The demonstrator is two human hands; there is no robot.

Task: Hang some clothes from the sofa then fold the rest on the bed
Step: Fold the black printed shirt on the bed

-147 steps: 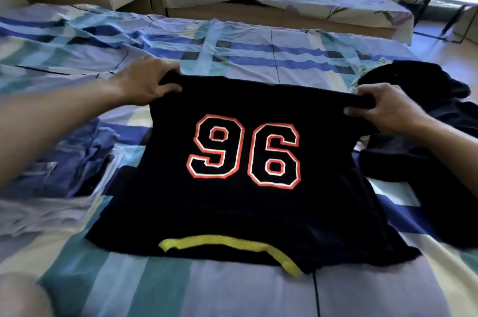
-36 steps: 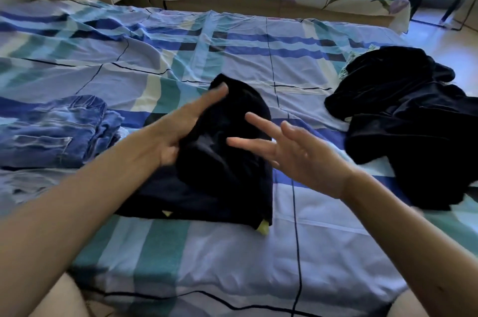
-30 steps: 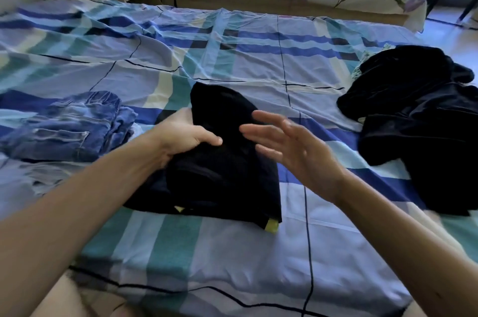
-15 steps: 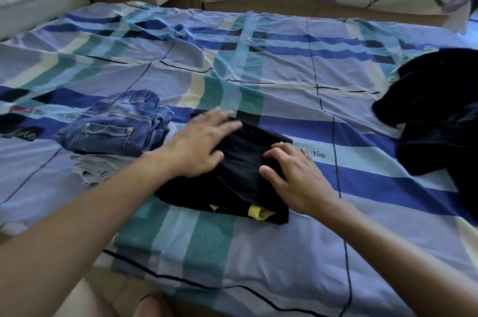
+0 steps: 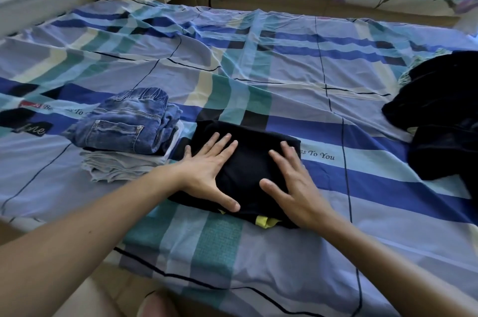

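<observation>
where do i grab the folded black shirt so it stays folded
Probably reach under the folded black shirt from its left and right edges. It lies flat in loose layers, and yellow trim pokes out at the near edge, so lifting there may unfold it.

On the blue, teal and cream checked bed sheet (image 5: 284, 63), dark script reads "es To You" just right of the folded black garment (image 5: 248, 161), which hides its beginning. Far left, "To" is readable; the letters around it are unclear.

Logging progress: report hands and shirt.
Left hand, right hand open, flat on folded black yellow-trimmed shirt. Folded blue denim jeans close left. Unfolded dark clothes heap right.
</observation>
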